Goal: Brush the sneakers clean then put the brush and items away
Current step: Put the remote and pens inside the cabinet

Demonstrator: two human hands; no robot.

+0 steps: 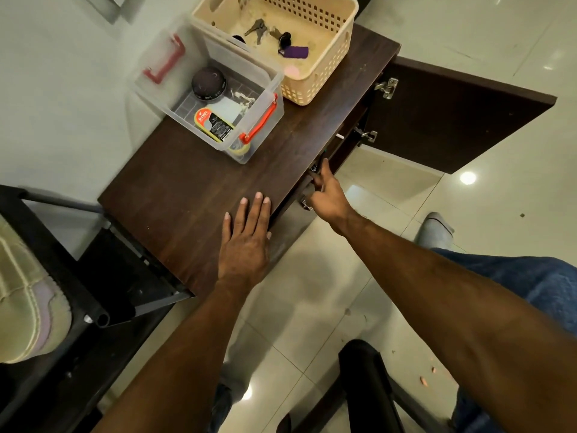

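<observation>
Left hand (245,242) lies flat, fingers straight, palm down on the near front edge of the dark wood bench (187,182); holds nothing. Right hand (324,190) reaches past the bench's front edge, fingers curled onto something small and metallic at the cabinet front, probably a handle or latch on the nearer door; too small to tell. Further cabinet door (452,120) stands swung open to the right, hinges showing.

Key relation: clear storage box (262,89) with red handles sits up and left of both hands, well apart, long axis running diagonally toward the wall. Left hand is nearer to it. Inside: a round dark tin (208,83) and a Kiwi polish pack (214,123). Brush and sneakers not identifiable here.

Judgement: put-away stage, cabinet being opened for the box.

Beyond, touching the box: cream perforated basket (315,85) with keys (259,29). Glossy tiled floor (406,198), pale wall left.
</observation>
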